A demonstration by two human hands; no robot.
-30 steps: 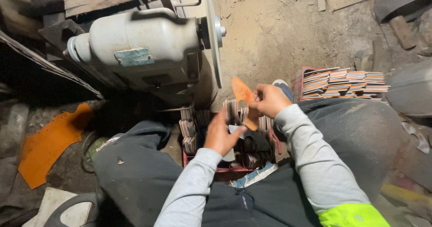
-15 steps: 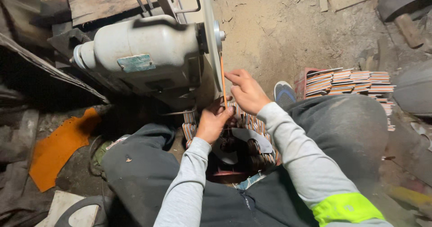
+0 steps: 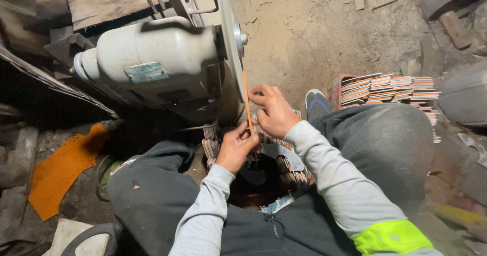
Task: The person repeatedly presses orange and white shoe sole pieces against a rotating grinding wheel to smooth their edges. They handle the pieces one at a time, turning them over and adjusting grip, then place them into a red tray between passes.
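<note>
both hands grip a thin orange strip [image 3: 246, 100] that stands on edge just beside the grinding disc [image 3: 229, 38] of a pale grey motor [image 3: 152, 58]: the right hand [image 3: 274, 111] pinches its upper part, the left hand [image 3: 237, 145] clasps its lower end. stacked striped pieces [image 3: 388, 88] lie in a red tray near the right knee, and an orange sheet [image 3: 61, 167] lies on the dirt floor to the left.

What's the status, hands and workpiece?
Left hand and right hand pinch thin orange sheet edge-on beside grey motor's disc. Nothing between them.
</note>
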